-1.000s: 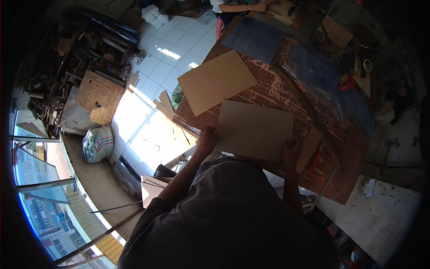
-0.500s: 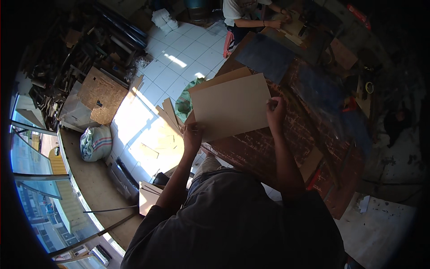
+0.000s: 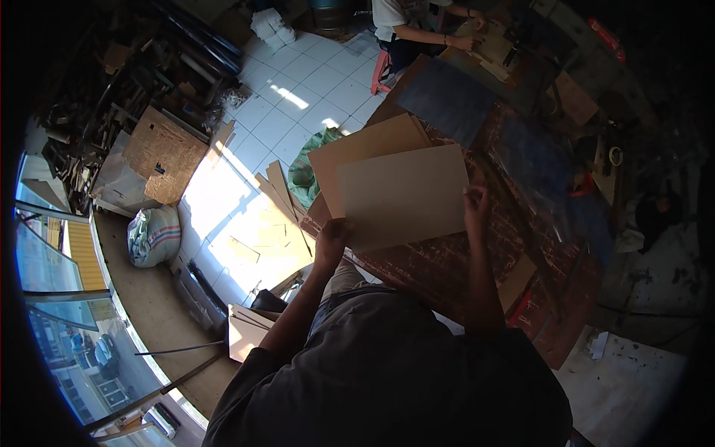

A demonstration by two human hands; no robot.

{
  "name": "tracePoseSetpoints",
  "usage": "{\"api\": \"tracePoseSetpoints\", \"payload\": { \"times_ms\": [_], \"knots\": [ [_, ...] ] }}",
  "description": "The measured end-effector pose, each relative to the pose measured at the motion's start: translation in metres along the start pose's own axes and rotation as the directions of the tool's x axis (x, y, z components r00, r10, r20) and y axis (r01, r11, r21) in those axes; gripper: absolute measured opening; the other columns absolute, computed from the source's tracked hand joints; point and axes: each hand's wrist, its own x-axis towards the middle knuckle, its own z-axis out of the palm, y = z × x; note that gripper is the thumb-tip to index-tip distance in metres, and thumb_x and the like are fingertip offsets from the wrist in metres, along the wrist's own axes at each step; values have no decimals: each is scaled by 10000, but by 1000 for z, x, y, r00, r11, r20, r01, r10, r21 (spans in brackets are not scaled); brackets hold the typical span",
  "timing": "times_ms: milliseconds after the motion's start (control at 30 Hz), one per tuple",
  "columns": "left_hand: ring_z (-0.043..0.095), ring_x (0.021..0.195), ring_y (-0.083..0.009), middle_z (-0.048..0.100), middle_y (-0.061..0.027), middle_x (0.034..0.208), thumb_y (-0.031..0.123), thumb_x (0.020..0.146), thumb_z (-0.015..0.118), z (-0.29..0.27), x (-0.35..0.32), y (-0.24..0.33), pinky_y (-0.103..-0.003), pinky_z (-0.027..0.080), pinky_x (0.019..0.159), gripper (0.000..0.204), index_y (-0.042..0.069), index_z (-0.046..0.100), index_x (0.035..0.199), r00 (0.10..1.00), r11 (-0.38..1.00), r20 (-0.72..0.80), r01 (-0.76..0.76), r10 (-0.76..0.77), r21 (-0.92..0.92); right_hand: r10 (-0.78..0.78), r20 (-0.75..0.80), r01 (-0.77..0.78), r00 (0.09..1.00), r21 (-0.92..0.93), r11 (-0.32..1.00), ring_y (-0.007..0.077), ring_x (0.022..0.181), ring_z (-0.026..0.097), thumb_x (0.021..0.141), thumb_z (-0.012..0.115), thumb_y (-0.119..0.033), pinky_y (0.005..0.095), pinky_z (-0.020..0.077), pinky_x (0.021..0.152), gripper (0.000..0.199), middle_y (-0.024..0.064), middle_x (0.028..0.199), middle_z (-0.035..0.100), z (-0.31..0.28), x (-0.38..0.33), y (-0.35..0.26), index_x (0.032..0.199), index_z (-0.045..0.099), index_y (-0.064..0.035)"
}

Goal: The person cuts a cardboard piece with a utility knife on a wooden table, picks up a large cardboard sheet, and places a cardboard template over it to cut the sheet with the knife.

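I hold a flat tan cardboard sheet (image 3: 406, 195) with both hands above the dark reddish worktable (image 3: 454, 261). My left hand (image 3: 331, 235) grips its near left corner, and my right hand (image 3: 477, 203) grips its right edge. A second, browner sheet (image 3: 357, 153) lies on the table just beyond and partly under the held one. My dark shirt fills the lower part of the view.
A dark grey panel (image 3: 447, 97) lies further along the table. Another person (image 3: 417, 26) works at the far end. Board offcuts (image 3: 279, 194) lean beside the table on the white tiled floor, near a green bag (image 3: 304, 167), a striped sack (image 3: 153, 235) and piled scrap (image 3: 104, 97).
The tan sheet lay flat on the near table a second ago. I have lifted it and carried it away from me, over the browner sheet.
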Motion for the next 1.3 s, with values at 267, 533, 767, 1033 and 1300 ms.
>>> {"api": "tracePoseSetpoints", "payload": {
  "times_ms": [267, 533, 767, 1033, 1300],
  "knots": [
    [691, 999, -147, 750, -79, 1102, 227, 1004, 718, 5, -21, -7, -309, 531, 839, 310, 41, 736, 1252, 944, 999, 328, 8, -23, 45, 184, -134, -219, 974, -338, 915, 257, 1054, 690, 1017, 683, -215, 383, 521, 949, 248, 120, 1101, 720, -168, -68, 77, 1168, 670, -19],
    [723, 1091, -334, 754, -211, 1164, 412, 980, 709, -39, 101, -33, -439, 552, 923, 510, -10, 712, 1266, 911, 949, -393, 9, 122, 316, -154, -235, -17, 960, -595, 804, 316, 1070, 718, 982, 660, -125, 420, 545, 947, 223, 167, 1089, 742, -201, -66, 93, 1171, 704, -15],
    [731, 1008, -432, 753, -256, 1001, 483, 983, 610, -32, 166, -40, -530, 540, 885, 490, 36, 775, 1096, 952, 927, -305, 94, 24, 364, -186, 20, 181, 982, -357, 916, 296, 1047, 716, 983, 670, -123, 406, 540, 942, 185, 158, 1073, 738, -82, -25, 26, 1125, 701, -8],
    [756, 924, -294, 770, -209, 1006, 307, 945, 775, -7, 155, -26, -408, 583, 839, 399, -46, 688, 1109, 816, 975, -543, -221, 199, 26, -26, 268, 113, 963, -312, 943, 257, 1135, 687, 1041, 658, -226, 392, 514, 1011, 253, 136, 1174, 736, -7, 8, -10, 1182, 705, -20],
    [718, 945, -250, 730, -198, 1075, 212, 1008, 705, 14, 131, -15, -409, 587, 804, 426, -24, 560, 1332, 930, 809, -324, -51, -175, -585, -107, 355, 224, 929, -308, 925, 255, 1148, 667, 1049, 641, -179, 382, 489, 1067, 242, 130, 1195, 717, -13, 21, 9, 1214, 702, -13]
  ]
}}
